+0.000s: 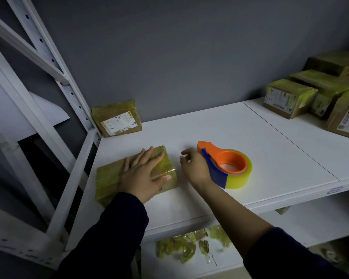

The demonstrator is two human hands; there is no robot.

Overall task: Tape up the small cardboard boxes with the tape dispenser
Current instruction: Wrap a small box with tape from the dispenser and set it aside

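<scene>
Dim room, light weak and even. Grey wall (179, 47) behind. White shelf board (240, 141), seam running diagonally between two panels. White perforated steel upright (54, 63) with diagonal braces at left. Lower shelf (290, 224) beneath.

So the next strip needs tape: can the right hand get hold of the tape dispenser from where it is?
Probably yes. The right hand is open right beside the tape dispenser on the shelf, with nothing between them.
</scene>
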